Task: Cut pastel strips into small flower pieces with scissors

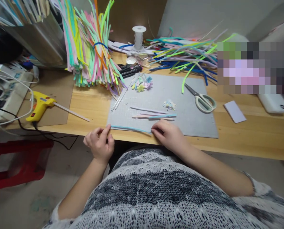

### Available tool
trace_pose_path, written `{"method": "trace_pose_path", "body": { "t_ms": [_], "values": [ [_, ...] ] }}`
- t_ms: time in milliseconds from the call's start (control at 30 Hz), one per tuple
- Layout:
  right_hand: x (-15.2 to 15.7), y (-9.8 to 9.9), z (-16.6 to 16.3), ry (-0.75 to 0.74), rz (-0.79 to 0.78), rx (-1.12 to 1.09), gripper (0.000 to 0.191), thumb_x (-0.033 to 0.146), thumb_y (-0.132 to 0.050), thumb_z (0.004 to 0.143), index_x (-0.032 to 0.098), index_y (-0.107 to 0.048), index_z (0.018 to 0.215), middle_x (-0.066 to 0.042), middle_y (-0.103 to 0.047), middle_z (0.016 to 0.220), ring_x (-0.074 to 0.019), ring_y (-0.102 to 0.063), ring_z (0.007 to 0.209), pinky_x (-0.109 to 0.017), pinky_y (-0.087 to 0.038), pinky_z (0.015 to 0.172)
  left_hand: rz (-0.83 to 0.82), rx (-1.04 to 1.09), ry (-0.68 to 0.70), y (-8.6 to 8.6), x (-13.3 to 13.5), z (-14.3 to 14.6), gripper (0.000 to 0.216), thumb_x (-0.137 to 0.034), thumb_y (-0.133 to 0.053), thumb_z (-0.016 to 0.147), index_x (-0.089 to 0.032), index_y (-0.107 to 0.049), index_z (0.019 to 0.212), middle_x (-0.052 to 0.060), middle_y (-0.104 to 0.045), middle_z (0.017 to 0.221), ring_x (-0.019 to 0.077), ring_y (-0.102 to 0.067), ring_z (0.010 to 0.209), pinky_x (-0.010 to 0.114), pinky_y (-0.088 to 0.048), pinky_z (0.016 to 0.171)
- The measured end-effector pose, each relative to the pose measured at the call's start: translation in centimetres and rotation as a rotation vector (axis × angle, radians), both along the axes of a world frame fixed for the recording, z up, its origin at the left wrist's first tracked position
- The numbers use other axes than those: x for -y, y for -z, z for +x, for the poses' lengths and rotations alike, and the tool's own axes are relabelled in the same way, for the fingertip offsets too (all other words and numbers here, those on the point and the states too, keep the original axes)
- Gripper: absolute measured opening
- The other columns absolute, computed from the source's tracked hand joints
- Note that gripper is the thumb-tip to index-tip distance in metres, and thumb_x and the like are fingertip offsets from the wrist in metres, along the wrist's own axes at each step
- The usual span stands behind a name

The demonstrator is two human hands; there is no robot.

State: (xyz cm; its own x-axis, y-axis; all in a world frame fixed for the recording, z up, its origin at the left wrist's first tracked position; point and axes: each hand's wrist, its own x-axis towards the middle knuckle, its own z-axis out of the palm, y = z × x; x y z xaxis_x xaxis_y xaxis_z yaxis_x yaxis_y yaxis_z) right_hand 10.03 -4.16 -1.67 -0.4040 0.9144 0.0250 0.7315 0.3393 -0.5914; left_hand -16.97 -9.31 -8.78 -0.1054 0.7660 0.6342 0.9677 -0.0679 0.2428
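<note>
A light blue pipe cleaner [130,128] stretches between my hands along the near edge of the grey mat [199,127]. At its left end is my left hand [99,143], index fingertip against the tip and the other fingers curled. My right hand [167,133] pinches the opposite end between thumb and fingers. Just beyond lie several cut pipe cleaners [153,115], pink, lilac and blue. Farther back on the mat are a small pale fluffy piece [169,105] and a cluster of small pastel flower shapes [142,84].
Scissors [202,101] lie on the mat's right side. A yellow glue gun [40,105] with a glue stick rests at left near a power strip [15,92]. Pipe cleaner bundles [94,47] stand behind. A white card [234,112] is at right, a red stool [17,162] below.
</note>
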Motion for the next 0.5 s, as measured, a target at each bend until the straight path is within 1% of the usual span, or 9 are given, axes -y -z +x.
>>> {"method": "trace_pose_path", "body": {
  "t_ms": [133,233,333,400,500],
  "values": [
    [0.45,-0.29,-0.13,0.019,0.007,-0.087,0.011,0.026,-0.051,0.088,0.018,-0.059,0.089,-0.003,-0.060,0.080,-0.0141,-0.054,0.074,-0.027,-0.041,0.067,-0.005,0.000,0.002,-0.06,-0.04,0.03,0.035,-0.029,-0.053,0.080,-0.023,-0.068,0.111,0.010,-0.056,0.095,0.0252,-0.046,0.091,0.040,-0.028,0.086],
    [0.81,-0.40,-0.46,-0.026,-0.012,-0.049,0.017,0.034,-0.058,0.085,0.019,-0.059,0.093,-0.003,-0.062,0.082,-0.0144,-0.054,0.073,-0.027,-0.040,0.064,-0.005,0.001,-0.001,-0.03,-0.06,0.03,0.035,-0.029,-0.053,0.080,-0.023,-0.068,0.111,0.009,-0.056,0.095,0.0254,-0.046,0.092,0.040,-0.027,0.087],
    [0.86,-0.27,-0.78,-0.049,0.009,0.013,0.010,0.028,-0.054,0.087,0.020,-0.060,0.087,-0.003,-0.063,0.086,-0.0154,-0.056,0.079,-0.028,-0.039,0.067,-0.012,0.009,-0.012,0.00,-0.06,0.05,0.035,-0.030,-0.052,0.080,-0.024,-0.068,0.110,0.009,-0.056,0.096,0.0258,-0.046,0.093,0.041,-0.027,0.088],
    [0.77,-0.09,-0.87,-0.046,0.021,0.022,0.011,0.024,-0.050,0.089,0.020,-0.060,0.086,-0.003,-0.064,0.087,-0.0152,-0.056,0.081,-0.027,-0.040,0.069,-0.020,0.012,-0.015,-0.03,-0.06,0.10,0.035,-0.030,-0.052,0.080,-0.023,-0.068,0.109,0.009,-0.056,0.095,0.0257,-0.045,0.093,0.041,-0.027,0.088],
    [0.54,0.10,-0.84,-0.021,0.022,0.032,0.011,0.022,-0.050,0.088,0.020,-0.060,0.086,-0.003,-0.064,0.089,-0.0152,-0.057,0.082,-0.027,-0.039,0.068,-0.042,0.025,-0.027,-0.10,-0.06,0.18,0.035,-0.031,-0.051,0.079,-0.023,-0.069,0.108,0.009,-0.055,0.095,0.0256,-0.045,0.093,0.041,-0.027,0.088]
  ]
}}
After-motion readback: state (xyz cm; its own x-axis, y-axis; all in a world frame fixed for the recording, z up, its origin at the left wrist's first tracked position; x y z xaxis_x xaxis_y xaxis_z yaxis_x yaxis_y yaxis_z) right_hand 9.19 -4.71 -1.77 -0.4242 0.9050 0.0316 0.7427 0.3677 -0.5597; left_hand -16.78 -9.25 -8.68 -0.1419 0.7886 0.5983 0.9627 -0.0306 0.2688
